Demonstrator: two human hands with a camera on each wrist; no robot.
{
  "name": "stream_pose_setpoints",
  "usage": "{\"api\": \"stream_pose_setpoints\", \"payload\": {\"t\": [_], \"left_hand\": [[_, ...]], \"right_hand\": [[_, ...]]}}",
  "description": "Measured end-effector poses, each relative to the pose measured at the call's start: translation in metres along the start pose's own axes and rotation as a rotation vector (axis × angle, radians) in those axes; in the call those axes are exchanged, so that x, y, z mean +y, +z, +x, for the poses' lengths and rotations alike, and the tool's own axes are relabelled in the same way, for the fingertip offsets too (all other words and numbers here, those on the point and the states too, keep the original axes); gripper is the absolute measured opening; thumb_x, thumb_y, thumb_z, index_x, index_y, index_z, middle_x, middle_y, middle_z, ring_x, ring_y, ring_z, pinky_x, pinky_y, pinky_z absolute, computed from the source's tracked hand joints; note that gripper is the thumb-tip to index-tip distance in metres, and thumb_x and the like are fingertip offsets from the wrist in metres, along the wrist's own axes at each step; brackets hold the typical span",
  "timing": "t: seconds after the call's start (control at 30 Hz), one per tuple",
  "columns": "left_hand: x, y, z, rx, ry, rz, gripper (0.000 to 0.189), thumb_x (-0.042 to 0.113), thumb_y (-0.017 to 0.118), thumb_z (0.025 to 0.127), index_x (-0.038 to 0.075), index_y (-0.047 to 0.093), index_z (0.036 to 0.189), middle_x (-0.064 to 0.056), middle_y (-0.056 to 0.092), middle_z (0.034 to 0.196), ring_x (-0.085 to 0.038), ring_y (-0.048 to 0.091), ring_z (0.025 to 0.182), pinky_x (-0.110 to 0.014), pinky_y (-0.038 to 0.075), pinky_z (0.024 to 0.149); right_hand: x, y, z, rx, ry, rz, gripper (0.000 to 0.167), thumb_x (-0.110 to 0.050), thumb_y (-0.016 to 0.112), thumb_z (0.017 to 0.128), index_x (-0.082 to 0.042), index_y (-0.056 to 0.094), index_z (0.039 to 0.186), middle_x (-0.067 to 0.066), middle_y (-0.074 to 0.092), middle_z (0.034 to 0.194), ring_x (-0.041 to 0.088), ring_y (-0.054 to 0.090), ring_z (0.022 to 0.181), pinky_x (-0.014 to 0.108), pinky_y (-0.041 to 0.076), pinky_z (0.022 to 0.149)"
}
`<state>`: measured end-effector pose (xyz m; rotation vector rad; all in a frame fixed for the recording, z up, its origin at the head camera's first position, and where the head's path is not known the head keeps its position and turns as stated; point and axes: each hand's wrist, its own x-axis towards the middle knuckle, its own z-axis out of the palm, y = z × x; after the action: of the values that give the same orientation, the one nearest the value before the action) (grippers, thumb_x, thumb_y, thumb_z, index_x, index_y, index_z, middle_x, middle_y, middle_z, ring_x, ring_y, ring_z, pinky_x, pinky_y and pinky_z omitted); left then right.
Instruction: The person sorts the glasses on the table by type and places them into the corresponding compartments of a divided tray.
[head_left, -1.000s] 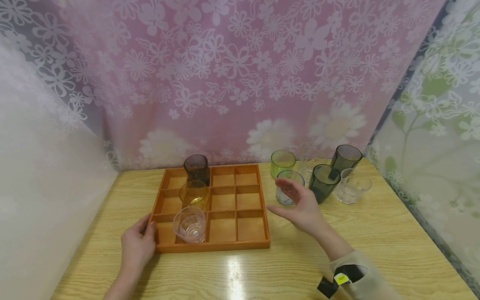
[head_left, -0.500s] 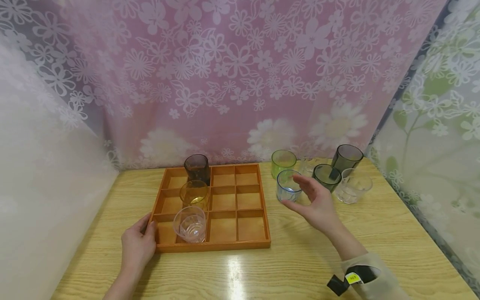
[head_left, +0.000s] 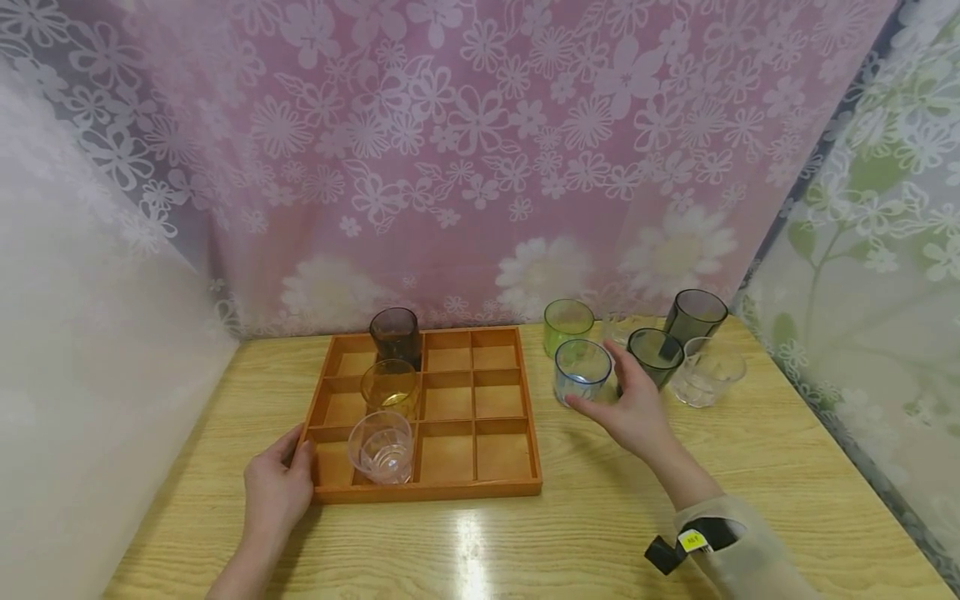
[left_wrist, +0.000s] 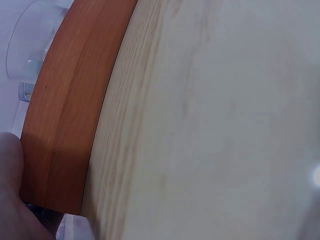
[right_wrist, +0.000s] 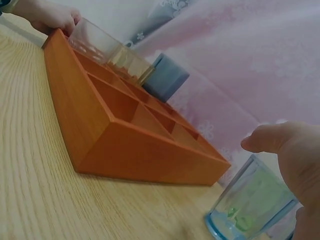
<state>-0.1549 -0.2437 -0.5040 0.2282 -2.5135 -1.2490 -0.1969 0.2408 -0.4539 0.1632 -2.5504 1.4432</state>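
My left hand (head_left: 277,483) grips the front left corner of a wooden compartment tray (head_left: 427,493), its thumb at the rim. Beside a blue-rimmed glass (head_left: 582,372), my right hand (head_left: 633,412) spreads thumb and fingers apart; the thumb is near the glass's front, the fingers at its right. In the right wrist view, the thumb of my right hand (right_wrist: 295,155) shows close to the glass (right_wrist: 245,210), contact unclear. One column of the tray holds a dark glass (head_left: 395,336) at the back, an amber glass (head_left: 388,390) in the middle and a clear glass (head_left: 382,450) in front.
Right of the tray stand a green glass (head_left: 567,327), a dark green glass (head_left: 656,354), a grey glass (head_left: 696,317) and a clear tumbler (head_left: 707,375). Another clear glass (head_left: 624,327) is partly hidden behind. Floral curtains (head_left: 480,167) border the wooden table (head_left: 585,533).
My right hand has moved right from in front of the blue-rimmed glass, then slightly back left beside it with the thumb near it. My left hand stays at the tray corner.
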Motion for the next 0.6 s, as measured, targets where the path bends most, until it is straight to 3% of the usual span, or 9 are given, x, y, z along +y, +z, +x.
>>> {"api": "stream_pose_setpoints", "payload": {"t": [0.23, 0.6], "left_hand": [[-0.002, 0.000, 0.000, -0.010, -0.008, 0.012, 0.038, 0.009, 0.057, 0.108, -0.008, 0.062, 0.142, -0.027, 0.069, 0.129, -0.037, 0.065, 0.121, -0.002, 0.042, 0.081], [0.000, 0.001, 0.001, 0.002, -0.010, -0.005, 0.037, 0.005, 0.058, 0.107, -0.009, 0.062, 0.141, -0.027, 0.069, 0.129, -0.036, 0.065, 0.121, 0.002, 0.037, 0.079]], "right_hand": [[0.014, 0.013, 0.013, -0.010, 0.056, 0.002, 0.113, -0.027, 0.093, 0.084, 0.000, 0.020, 0.166, 0.026, 0.030, 0.166, 0.048, 0.032, 0.151, 0.062, 0.031, 0.120], [0.029, 0.036, 0.025, 0.124, 0.078, 0.049, 0.111, -0.022, 0.093, 0.083, 0.001, 0.021, 0.164, 0.024, 0.033, 0.164, 0.042, 0.034, 0.150, 0.061, 0.031, 0.120]]}}
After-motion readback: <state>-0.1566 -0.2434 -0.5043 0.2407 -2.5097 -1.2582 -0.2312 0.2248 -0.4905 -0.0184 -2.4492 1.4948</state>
